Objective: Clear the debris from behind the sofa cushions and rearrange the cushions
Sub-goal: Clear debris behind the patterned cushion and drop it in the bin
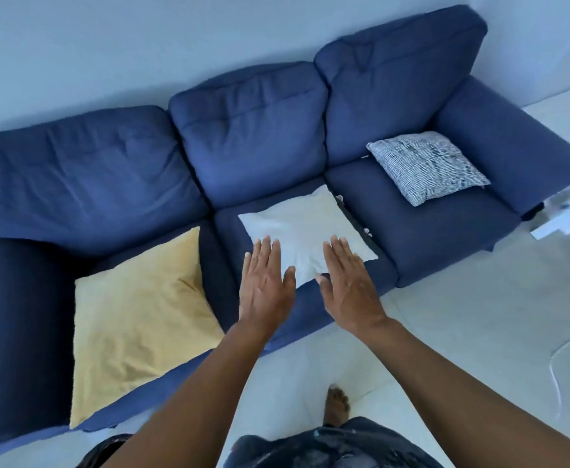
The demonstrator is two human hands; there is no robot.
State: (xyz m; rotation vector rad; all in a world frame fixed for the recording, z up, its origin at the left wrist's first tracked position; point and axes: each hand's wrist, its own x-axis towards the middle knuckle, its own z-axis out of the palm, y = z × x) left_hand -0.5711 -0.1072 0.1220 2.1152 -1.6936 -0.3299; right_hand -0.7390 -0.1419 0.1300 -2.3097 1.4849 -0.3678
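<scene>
Three pillows — yellow (138, 319), white (297, 228), striped (427, 165) — on one sofa (445, 238); two hands, left (265, 288), right (351, 288), fingers straight, empty, frame centre.

No sleeves are worn on either forearm (472, 383); dark, faintly speckled shorts (337, 447) are seen below, and one bare foot (337, 405) is shown.

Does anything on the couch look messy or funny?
Yes. The yellow cushion, white cushion and striped cushion all lie flat and crooked on the seats instead of standing against the back cushions. Small pale bits sit in the seat gap.
</scene>
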